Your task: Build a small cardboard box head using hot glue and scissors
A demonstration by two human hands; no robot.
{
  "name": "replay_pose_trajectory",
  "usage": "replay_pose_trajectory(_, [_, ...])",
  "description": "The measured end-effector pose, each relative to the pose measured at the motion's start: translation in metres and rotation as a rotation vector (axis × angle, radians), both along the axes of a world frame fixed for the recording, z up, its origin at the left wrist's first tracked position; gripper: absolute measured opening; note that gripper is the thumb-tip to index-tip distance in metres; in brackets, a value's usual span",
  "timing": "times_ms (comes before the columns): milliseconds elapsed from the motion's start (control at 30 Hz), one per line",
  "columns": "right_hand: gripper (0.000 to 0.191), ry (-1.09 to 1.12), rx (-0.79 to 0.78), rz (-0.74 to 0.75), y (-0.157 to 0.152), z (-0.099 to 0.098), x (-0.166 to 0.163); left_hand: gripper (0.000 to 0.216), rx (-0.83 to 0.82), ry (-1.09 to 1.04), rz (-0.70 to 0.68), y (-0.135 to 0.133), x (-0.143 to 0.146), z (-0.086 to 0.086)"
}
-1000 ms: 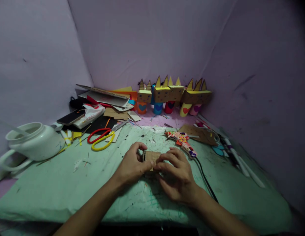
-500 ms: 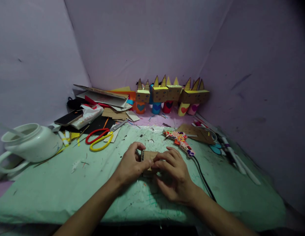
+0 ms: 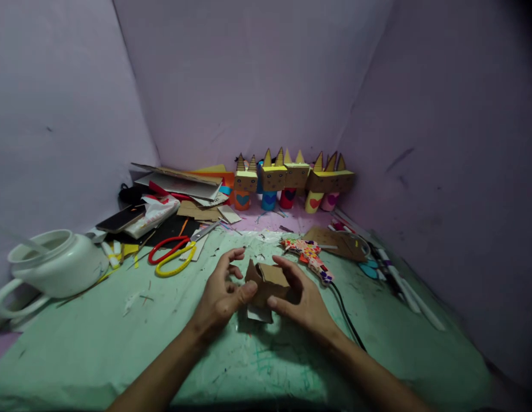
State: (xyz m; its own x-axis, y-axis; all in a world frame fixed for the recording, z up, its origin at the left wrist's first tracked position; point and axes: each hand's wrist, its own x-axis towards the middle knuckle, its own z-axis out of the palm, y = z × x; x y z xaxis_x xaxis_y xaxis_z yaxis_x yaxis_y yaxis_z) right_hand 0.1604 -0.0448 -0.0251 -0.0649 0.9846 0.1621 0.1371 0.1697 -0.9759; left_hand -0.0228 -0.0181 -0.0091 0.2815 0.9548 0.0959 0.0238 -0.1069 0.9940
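Observation:
A small brown cardboard box [image 3: 272,277] is tilted above the green cloth, its flaps partly unfolded and a pale flap at the bottom. My right hand [image 3: 308,303] grips it from the right, with thumb in front and fingers at the back. On the left side, my left hand [image 3: 220,292] has its fingers apart and loosely curved; its thumb tip lies at the box's left flap, and whether it presses there I cannot tell. Beyond the box lies a flower-patterned glue gun [image 3: 308,254] with a black cord.
Red and yellow scissors [image 3: 173,257] lie left of my hands, near a white pot [image 3: 72,266]. Cardboard sheets and papers [image 3: 180,177] are piled behind. Several cardboard figures with horns [image 3: 273,180] stand along the back wall. Pens [image 3: 398,274] lie at the right edge.
The box has been turned and lifted at an angle, its flaps now showing. My left fingers have come off it and spread, while my right hand has moved around its right side.

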Motion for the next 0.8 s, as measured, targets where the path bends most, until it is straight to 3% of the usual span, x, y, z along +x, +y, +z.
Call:
replay_pose_trajectory(133, [0.073, 0.059, -0.077, 0.037, 0.015, 0.021, 0.005, 0.080, -0.003, -0.003, -0.032, 0.013, 0.003, 0.005])
replay_pose_trajectory(267, [0.064, 0.098, -0.055, 0.070, 0.030, 0.035, 0.004, 0.073, -0.013, 0.074, -0.060, 0.034, 0.010, 0.018])
replay_pose_trajectory(400, [0.066, 0.261, -0.038, 0.075, 0.035, 0.026, 0.000, 0.069, -0.015, 0.031, -0.073, 0.042, 0.014, 0.017])
replay_pose_trajectory(567, [0.060, 0.211, 0.002, 0.052, 0.034, 0.009, 0.001, 0.054, 0.076, 0.113, -0.096, 0.035, 0.014, 0.007])
replay_pose_trajectory(800, [0.048, 0.183, 0.034, 0.100, 0.037, 0.006, 0.006, 0.042, 0.192, 0.179, -0.107, 0.034, 0.014, 0.007])
